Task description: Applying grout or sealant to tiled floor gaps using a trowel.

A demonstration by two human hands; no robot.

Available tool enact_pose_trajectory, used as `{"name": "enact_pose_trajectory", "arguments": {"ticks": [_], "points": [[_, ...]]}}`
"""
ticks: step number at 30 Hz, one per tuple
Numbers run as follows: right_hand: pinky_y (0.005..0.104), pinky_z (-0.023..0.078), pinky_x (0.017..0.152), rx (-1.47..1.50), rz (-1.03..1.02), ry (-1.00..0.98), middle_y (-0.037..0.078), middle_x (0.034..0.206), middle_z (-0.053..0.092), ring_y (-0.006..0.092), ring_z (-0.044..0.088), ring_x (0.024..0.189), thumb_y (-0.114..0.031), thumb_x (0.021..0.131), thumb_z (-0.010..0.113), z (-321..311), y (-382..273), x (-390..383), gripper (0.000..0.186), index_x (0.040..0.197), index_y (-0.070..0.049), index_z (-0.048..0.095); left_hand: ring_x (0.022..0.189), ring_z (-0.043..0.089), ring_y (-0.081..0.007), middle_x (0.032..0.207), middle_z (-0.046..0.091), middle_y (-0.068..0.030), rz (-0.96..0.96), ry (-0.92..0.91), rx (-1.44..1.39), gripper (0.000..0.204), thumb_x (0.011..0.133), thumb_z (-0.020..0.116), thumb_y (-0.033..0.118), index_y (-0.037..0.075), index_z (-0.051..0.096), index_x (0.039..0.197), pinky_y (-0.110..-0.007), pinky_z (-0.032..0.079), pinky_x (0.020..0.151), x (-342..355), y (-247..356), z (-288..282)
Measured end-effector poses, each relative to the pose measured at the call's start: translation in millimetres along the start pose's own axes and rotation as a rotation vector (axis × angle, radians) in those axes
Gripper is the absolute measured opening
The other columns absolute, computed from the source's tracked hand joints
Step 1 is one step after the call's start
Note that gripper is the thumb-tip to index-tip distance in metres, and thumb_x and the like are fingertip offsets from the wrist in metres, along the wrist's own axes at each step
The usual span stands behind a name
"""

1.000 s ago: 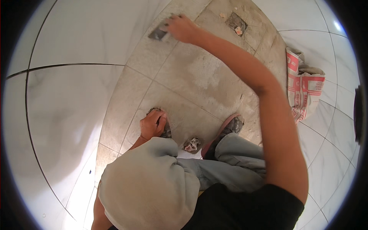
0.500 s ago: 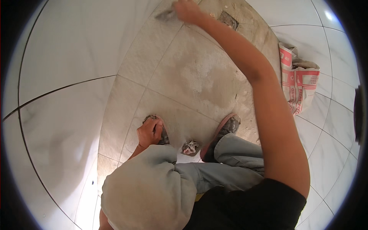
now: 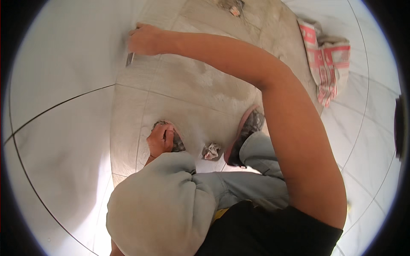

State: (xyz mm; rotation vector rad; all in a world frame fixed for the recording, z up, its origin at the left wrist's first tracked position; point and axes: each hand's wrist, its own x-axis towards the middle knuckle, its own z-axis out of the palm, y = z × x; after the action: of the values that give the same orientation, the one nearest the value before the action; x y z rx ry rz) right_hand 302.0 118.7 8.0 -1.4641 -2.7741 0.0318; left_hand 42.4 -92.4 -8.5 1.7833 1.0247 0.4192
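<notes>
My right hand [image 3: 145, 39] reaches far to the left, closed around a scraper. The scraper's flat grey blade [image 3: 130, 59] points down from the fist, close to where the dusty tiled floor [image 3: 179, 109] meets the white wall tiles [image 3: 64, 55]. My hand covers its handle. By my left shoe [image 3: 177, 141] is my left hand [image 3: 160, 140], fingers curled closed; what they hold, if anything, is hidden.
A crumpled scrap of paper [image 3: 210, 151] lies between my shoes. At the right wall leans a red and white paper sack [image 3: 326, 59]. Debris [image 3: 234, 9] lies on the far floor, and pale powder smears the middle tiles.
My right hand has swept left and nearer with the scraper, from the far floor to the left wall's base. The view has shifted slightly; my left hand stays by the shoe.
</notes>
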Motion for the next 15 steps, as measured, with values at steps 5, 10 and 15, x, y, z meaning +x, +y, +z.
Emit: {"name": "enact_pose_trajectory", "arguments": {"ticks": [5, 10, 15], "points": [[0.0381, 0.044, 0.089, 0.021, 0.005, -0.108, 0.003, 0.104, 0.056, 0.0206, 0.052, 0.105, -0.011, 0.079, 0.061, 10, -31, -139, 0.019, 0.096, -0.018, 0.063, 0.071, 0.061, -0.0295, 0.080, 0.063, -0.0149, 0.028, 0.054, 0.044, 0.010, 0.089, 0.060, 0.010, 0.002, 0.066, 0.090, -0.033, 0.049, 0.067, -6, -5, -14], [0.0387, 0.039, 0.098, 0.091, 0.130, -0.296, 0.002, 0.104, 0.060, 0.0205, 0.051, 0.106, -0.012, 0.078, 0.060, -37, -33, -297, 0.016, 0.092, -0.017, 0.067, 0.067, 0.059, -0.0283, 0.078, 0.061, -0.0144, 0.081, 0.052, 0.046, 0.010, 0.089, 0.061, 0.011, 0.003, 0.067, 0.091, -0.033, 0.048, 0.063, -2, -9, -4], [0.0405, 0.044, 0.088, -0.068, 0.187, -0.010, 0.006, 0.079, 0.061, 0.0220, 0.057, 0.087, -0.017, 0.079, 0.058, -26, -3, -192, 0.014, 0.066, -0.014, 0.065, 0.067, 0.059, -0.0298, 0.077, 0.061, -0.0144, 0.071, 0.023, 0.139, 0.009, 0.088, 0.061, 0.011, 0.004, 0.067, 0.091, -0.035, 0.049, 0.061, -8, -11, -14]]}}
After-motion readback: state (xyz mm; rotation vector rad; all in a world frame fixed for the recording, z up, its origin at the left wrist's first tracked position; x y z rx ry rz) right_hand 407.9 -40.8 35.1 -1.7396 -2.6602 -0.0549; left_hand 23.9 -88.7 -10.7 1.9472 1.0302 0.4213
